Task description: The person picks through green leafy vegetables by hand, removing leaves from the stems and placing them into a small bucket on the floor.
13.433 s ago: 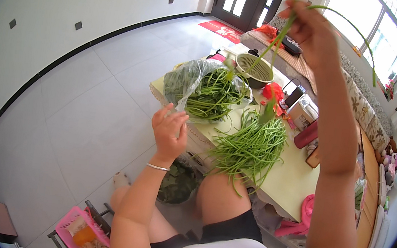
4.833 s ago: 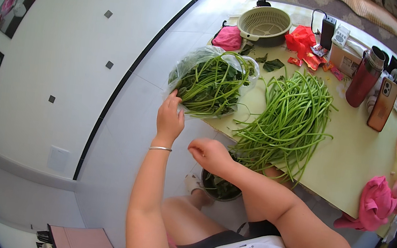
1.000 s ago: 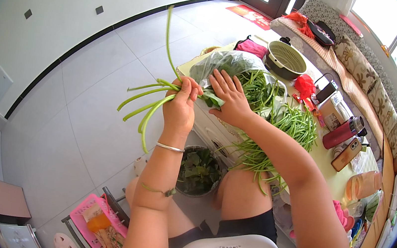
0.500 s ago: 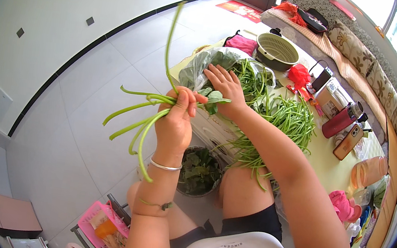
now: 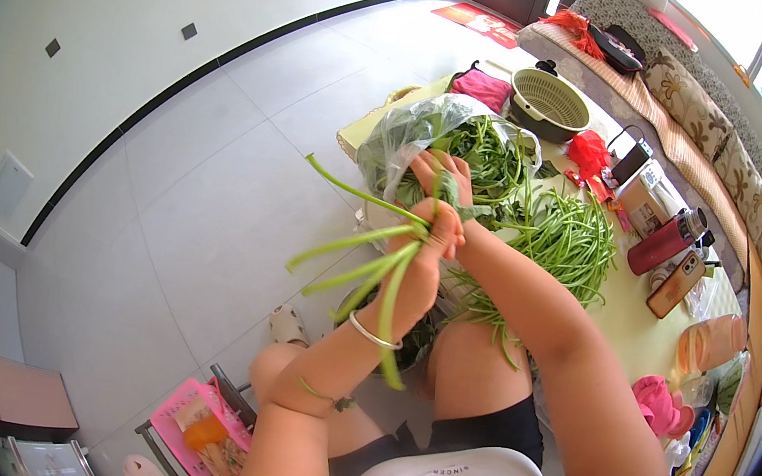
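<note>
"Where are the green stems (image 5: pixel 351 243)?"

"In the left hand (image 5: pixel 434 235), its fingers pinching them. The right hand (image 5: pixel 455 176) is by the bag (image 5: pixel 402 149) on the table (image 5: pixel 647 336); I can't tell its grip."

"What's in the way?"

"The left arm (image 5: pixel 330 371). It hides more of the bucket (image 5: pixel 427 345) than before."

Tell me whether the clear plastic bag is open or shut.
Open: the clear plastic bag gapes, with leafy green stems showing in its mouth.

Passage lies leftward over the floor (image 5: pixel 182 212); plastic bag (image 5: pixel 397 132) blocks ahead
</note>
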Demonstrator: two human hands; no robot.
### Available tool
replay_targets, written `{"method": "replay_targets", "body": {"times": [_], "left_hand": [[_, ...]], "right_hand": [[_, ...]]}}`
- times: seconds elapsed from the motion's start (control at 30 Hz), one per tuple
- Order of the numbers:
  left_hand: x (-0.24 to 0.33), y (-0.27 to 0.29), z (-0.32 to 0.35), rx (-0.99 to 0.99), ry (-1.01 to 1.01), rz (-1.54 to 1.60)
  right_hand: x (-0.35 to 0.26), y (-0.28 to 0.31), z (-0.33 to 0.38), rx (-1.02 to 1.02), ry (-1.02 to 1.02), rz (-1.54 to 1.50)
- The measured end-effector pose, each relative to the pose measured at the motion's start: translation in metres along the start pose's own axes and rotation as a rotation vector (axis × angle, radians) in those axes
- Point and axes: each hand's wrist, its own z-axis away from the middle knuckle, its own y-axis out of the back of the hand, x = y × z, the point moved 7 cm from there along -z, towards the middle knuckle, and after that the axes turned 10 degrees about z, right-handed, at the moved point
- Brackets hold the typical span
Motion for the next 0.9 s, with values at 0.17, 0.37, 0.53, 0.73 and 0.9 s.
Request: {"method": "replay_targets", "body": {"times": [0.17,0.37,0.53,0.73,0.9], "left_hand": [[0.038,0.002,0.001,0.019,-0.12,0.017],[0.071,0.004,0.004,0.034,-0.213,0.097],[0.089,0.054,-0.012,0.118,-0.214,0.251],[0.086,0.029,0.002,0.052,-0.138,0.223],[0.101,0.026,0.01,0.064,-0.166,0.201]], "right_hand": [[0.012,0.01,-0.012,-0.04,-0.079,-0.039],[0.012,0.02,-0.016,-0.139,-0.119,-0.012],[0.013,0.017,-0.001,-0.238,-0.034,0.017],[0.015,0.013,-0.003,-0.135,-0.083,0.107],[0.029,0.02,-0.019,-0.118,-0.181,0.098]]}}
